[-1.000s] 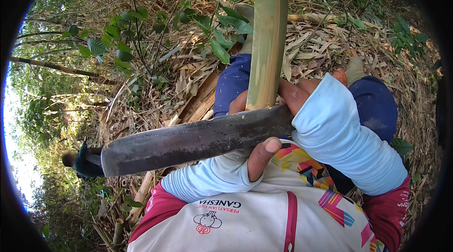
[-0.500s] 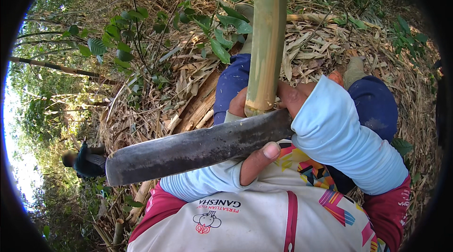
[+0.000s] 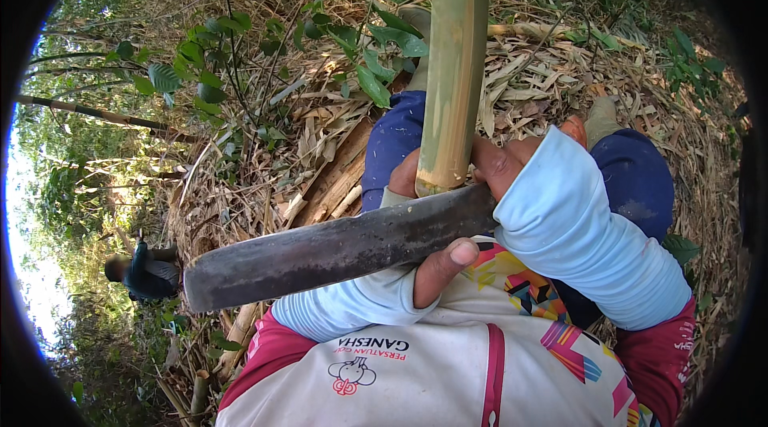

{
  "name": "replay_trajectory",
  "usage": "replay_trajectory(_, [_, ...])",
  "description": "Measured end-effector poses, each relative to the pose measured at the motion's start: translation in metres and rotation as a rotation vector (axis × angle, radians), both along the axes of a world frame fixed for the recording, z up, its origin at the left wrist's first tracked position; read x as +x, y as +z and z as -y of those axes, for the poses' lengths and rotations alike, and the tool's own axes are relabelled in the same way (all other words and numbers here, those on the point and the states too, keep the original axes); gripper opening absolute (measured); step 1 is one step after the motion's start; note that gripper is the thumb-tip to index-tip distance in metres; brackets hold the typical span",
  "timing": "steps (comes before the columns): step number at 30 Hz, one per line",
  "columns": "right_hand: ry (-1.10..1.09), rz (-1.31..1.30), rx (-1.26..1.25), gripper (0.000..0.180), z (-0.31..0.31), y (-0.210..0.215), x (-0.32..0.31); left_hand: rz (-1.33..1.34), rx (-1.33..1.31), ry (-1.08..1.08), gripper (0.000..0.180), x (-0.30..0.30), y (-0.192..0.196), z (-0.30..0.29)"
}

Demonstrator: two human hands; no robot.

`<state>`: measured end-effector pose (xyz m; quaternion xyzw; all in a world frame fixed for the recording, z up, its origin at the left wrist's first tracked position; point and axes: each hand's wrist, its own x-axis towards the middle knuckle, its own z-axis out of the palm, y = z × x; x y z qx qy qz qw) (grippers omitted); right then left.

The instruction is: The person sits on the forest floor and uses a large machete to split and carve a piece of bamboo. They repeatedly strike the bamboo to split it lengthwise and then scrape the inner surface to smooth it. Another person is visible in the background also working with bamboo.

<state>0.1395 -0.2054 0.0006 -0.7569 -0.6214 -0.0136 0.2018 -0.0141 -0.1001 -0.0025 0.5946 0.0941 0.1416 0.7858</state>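
A green-tan bamboo piece [image 3: 453, 75] stands before me, its top cut at a slant. My left hand [image 3: 442, 268] comes from the left beneath a dark machete [image 3: 336, 255]. Its thumb shows on the near side of the blade and part of it shows beside the bamboo's lower end; the blade hides the rest. My right hand [image 3: 504, 164] is closed around the machete at the blade's right end, beside the bamboo. The grip is hidden by this hand and sleeve. The wide blade lies across the bamboo's foot, pointing left.
Dry leaves and bamboo litter [image 3: 536, 79] cover the ground around my blue-trousered legs [image 3: 636, 179]. A split log [image 3: 340, 171] lies left of my knee. A leafy green plant [image 3: 208, 67] rises at the upper left. Another person [image 3: 148, 271] is farther off at the left.
The machete and both hands have shifted very slightly to the right. The bamboo has barely moved, and the hold looks the same.
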Motion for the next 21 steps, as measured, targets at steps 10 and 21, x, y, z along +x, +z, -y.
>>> replay_trajectory(10, [-0.038, -0.01, -0.063, 0.045, 0.002, 0.001, -0.002, 0.001, -0.004, 0.015, 0.076, -0.002, -0.003, 0.0])
replay_trajectory(21, [-0.013, -0.142, 0.07, 0.044, 0.004, -0.011, -0.003, -0.17, -0.15, 0.071, 0.091, 0.006, 0.019, 0.005])
